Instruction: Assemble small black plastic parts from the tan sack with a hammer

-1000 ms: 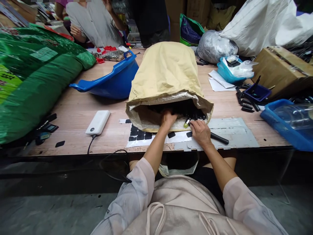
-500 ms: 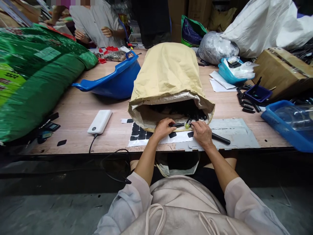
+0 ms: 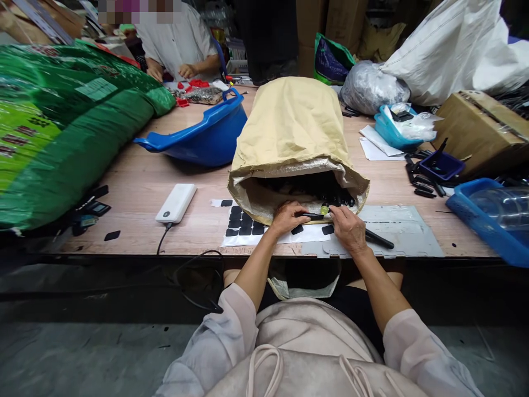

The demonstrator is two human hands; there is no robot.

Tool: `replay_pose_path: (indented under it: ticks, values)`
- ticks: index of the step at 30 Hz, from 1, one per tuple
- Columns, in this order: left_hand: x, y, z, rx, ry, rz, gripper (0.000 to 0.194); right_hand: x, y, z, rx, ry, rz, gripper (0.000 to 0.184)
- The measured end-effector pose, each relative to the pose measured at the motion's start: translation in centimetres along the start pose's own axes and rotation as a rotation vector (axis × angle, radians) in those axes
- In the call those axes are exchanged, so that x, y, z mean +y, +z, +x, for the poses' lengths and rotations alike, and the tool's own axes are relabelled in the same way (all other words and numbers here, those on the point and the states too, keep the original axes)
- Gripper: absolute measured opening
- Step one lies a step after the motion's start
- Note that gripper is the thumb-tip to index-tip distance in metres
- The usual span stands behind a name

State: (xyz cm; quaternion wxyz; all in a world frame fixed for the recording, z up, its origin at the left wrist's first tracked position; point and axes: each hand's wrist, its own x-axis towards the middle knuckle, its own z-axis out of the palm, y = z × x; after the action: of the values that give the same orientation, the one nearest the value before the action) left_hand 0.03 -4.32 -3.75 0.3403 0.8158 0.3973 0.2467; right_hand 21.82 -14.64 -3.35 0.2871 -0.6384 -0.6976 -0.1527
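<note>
In the head view, my left hand is closed around a slim black pen-like stick that lies level in front of the sack mouth. My right hand pinches at the stick's right end; its fingertips partly hide the contact. A small yellow-green round piece shows just above that end. Behind both hands, the open beige sack lies on its side with dark pieces inside. A thicker black rod sticks out to the right from beside my right hand.
A white sheet with black stickers and a grey board lie under the work. Left are a white power bank, a blue basin and a green sack. Right stands a blue tub. Another person sits opposite.
The black stick has met my right fingertips, where a gap showed before. The view has shifted slightly left. The other person's hands have lowered to the table.
</note>
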Motion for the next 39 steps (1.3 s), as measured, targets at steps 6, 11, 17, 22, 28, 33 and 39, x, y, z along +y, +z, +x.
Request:
replay_pose_path:
  ticks: [6, 11, 17, 22, 28, 33, 39]
  values:
    - [0.1, 0.1, 0.0, 0.002, -0.018, -0.059, 0.021, -2.2, -1.0, 0.8, 0.011, 0.049, 0.244, 0.030]
    - [0.0, 0.4, 0.0, -0.006, -0.049, -0.147, 0.023, -3.4, -0.7, 1.3, -0.010, 0.064, 0.316, 0.028]
    - [-0.1, 0.5, 0.2, 0.004, -0.050, -0.134, 0.021, -4.5, -1.5, 1.7, 0.029, 0.038, 0.371, 0.028]
    - [0.1, 0.3, 0.3, -0.006, -0.059, -0.141, 0.020, -4.7, -1.1, 0.9, 0.026, 0.022, 0.322, 0.029]
    - [0.3, 0.2, 0.3, -0.017, -0.046, -0.123, 0.013, -4.5, -0.5, 0.7, -0.120, 0.030, 0.188, 0.030]
    - [0.2, 0.4, 0.2, -0.003, -0.057, -0.160, 0.021, -3.9, -1.6, 1.0, -0.052, 0.074, 0.243, 0.032]
    - [0.1, 0.5, 0.2, -0.004, -0.083, -0.160, 0.021, -3.3, -1.3, 0.5, -0.093, 0.074, 0.210, 0.028]
